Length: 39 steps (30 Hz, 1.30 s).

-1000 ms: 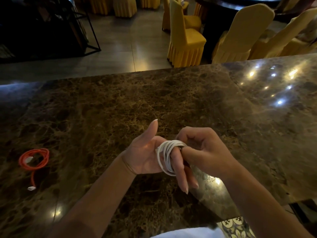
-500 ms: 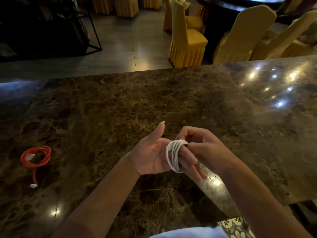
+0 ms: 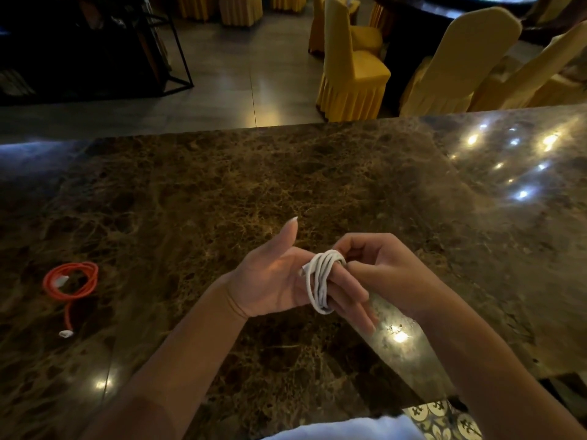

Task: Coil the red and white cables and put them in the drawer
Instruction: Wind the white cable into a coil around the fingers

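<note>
Looking down over a dark marble counter (image 3: 222, 192), we note the left hand (image 3: 279, 277) held palm-up above it, thumb raised, fingers straight and extended toward the right. The white cable (image 3: 322, 281) is wound in several loops around those fingers, with one white plug end lying against the palm side of the loops. The right hand (image 3: 384, 271) meets it from the right, its curled fingers pinching the cable at the top of the coil. Both hands are above the counter, not resting on it.

The red cable (image 3: 71, 281) lies on the counter well to the left, loosely coiled, one white plug inside the loop and a tail running toward us to a second white plug. It is well apart from both hands.

Nothing stands between the hands and the red cable. The counter's far edge runs across the view; beyond it we see yellow-covered chairs (image 3: 352, 68) and a dark metal frame (image 3: 178, 58) on a tiled floor. The near right edge of the counter cuts diagonally below the right forearm, with patterned flooring (image 3: 444, 417) under it. We see no drawer from this view.
</note>
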Tool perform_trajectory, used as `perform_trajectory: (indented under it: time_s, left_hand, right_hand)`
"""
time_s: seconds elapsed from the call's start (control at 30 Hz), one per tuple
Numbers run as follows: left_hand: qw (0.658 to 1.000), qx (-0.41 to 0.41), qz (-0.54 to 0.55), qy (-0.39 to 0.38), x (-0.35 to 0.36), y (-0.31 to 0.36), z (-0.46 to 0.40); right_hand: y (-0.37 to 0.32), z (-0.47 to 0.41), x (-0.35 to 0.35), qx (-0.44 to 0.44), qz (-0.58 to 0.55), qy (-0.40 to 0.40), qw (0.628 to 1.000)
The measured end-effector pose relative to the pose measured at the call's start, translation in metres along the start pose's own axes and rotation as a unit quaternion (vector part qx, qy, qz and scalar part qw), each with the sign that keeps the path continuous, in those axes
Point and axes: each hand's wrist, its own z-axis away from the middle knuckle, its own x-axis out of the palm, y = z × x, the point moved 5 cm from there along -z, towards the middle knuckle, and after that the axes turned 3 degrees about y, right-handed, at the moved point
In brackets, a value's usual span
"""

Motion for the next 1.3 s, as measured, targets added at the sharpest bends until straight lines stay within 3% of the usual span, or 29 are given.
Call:
perform_trajectory:
  time_s: [0.13, 0.27, 0.5, 0.7, 0.8, 1.0, 1.17, 1.3]
  left_hand:
    - [0.998, -0.019, -0.055, -0.001, -0.004, 0.000, -0.002]
    - [1.000, 0.001, 0.015, -0.011, -0.002, 0.001, -0.007]
    - [0.993, 0.032, 0.095, -0.057, 0.007, -0.004, -0.012]
    - [0.991, 0.040, 0.114, -0.063, 0.014, -0.001, -0.007]
    - [0.988, 0.054, 0.124, -0.073, 0.013, 0.001, -0.005]
    - [0.998, 0.047, -0.034, -0.010, 0.005, 0.001, -0.006]
    - [0.999, 0.038, -0.036, -0.012, 0.008, 0.007, -0.003]
    - [0.999, 0.026, -0.008, -0.028, 0.015, 0.005, 0.000]
  right_hand:
    - [-0.004, 0.001, -0.001, -0.011, 0.017, -0.006, 1.000]
    - [-0.010, 0.001, 0.001, -0.038, -0.012, 0.004, 0.999]
    - [-0.012, 0.001, 0.009, -0.002, -0.146, -0.066, 0.987]
    - [-0.010, 0.005, 0.017, 0.007, -0.148, -0.080, 0.986]
    - [-0.018, 0.009, 0.012, -0.017, -0.079, -0.055, 0.995]
    - [-0.025, 0.012, -0.002, -0.030, 0.155, -0.010, 0.987]
    - [-0.027, 0.017, 0.000, -0.044, 0.050, -0.024, 0.997]
    - [-0.027, 0.019, 0.005, -0.081, 0.050, -0.039, 0.995]
